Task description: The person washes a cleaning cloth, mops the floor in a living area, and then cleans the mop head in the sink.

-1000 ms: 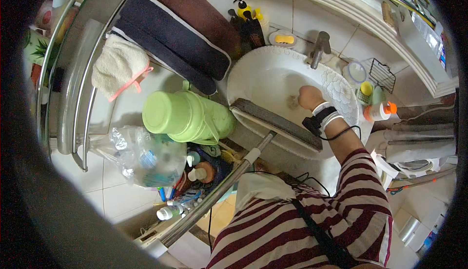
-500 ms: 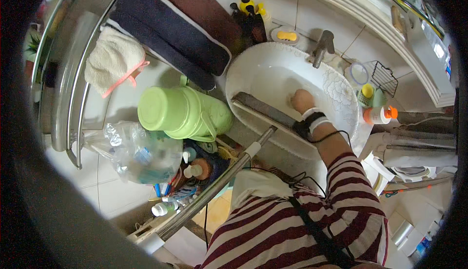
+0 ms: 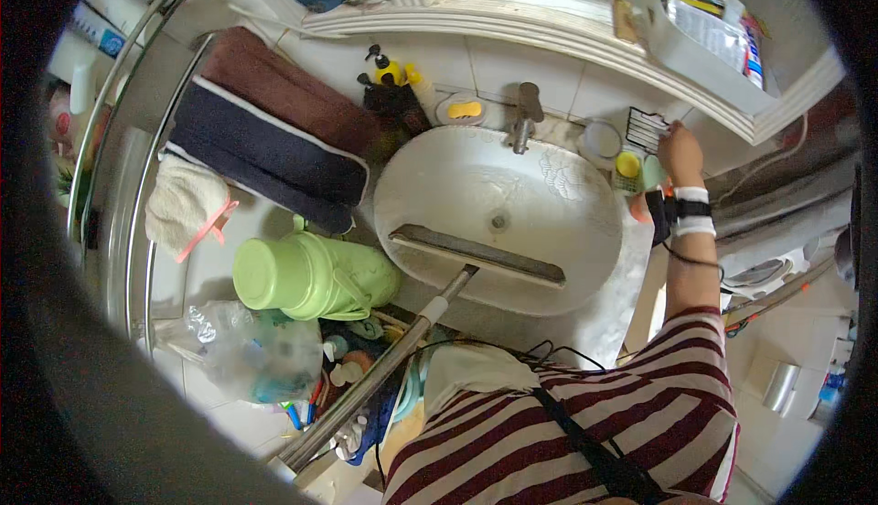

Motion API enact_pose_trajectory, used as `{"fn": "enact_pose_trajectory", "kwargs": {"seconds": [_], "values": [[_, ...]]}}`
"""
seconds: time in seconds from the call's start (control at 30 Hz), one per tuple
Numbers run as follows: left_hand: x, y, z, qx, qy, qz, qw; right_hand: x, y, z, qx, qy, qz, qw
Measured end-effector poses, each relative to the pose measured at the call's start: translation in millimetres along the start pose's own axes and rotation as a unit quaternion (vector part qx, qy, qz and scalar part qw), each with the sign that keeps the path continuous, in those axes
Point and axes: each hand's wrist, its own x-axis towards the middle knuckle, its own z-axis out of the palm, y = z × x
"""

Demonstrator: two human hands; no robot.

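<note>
My right hand (image 3: 680, 152) is stretched past the right end of the sink, its fingers curled at the edge of a small dark wire rack (image 3: 647, 130). The fingertips are partly hidden, but they appear closed on the rack. My left hand is out of view. A flat-headed mop (image 3: 485, 254) rests across the near part of the white oval sink (image 3: 389, 185), and its metal pole (image 3: 389, 357) slants down to the lower left. The drain (image 3: 498, 222) shows in the bowl, with a little water around it.
Beside the rack stand a round clear cup (image 3: 601, 141) and a green holder with a yellow item (image 3: 627, 165). A tap (image 3: 525, 119), soap dish (image 3: 460, 110) and pump bottles (image 3: 389, 75) line the back. Left are a green thermos (image 3: 315, 276), towels (image 3: 265, 144) and a plastic bag (image 3: 247, 349).
My right hand has left the sink and moved right to the wire rack. The water in the bowl has gone down, baring the drain. The view has shifted.
</note>
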Motion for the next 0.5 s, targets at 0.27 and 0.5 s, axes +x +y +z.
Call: {"fn": "enact_pose_trajectory", "kwargs": {"seconds": [0.27,0.5], "values": [[6.3,6.1,22.3,0.005,-0.089,-0.014,0.996,-97.5,-7.8,-33.4,0.328,0.138,-0.106,0.928],[12.7,39.1,15.0,-0.033,-0.188,-0.045,0.981,-288.3,23.6,-82.5,0.436,-0.113,-0.129,0.884]]}}
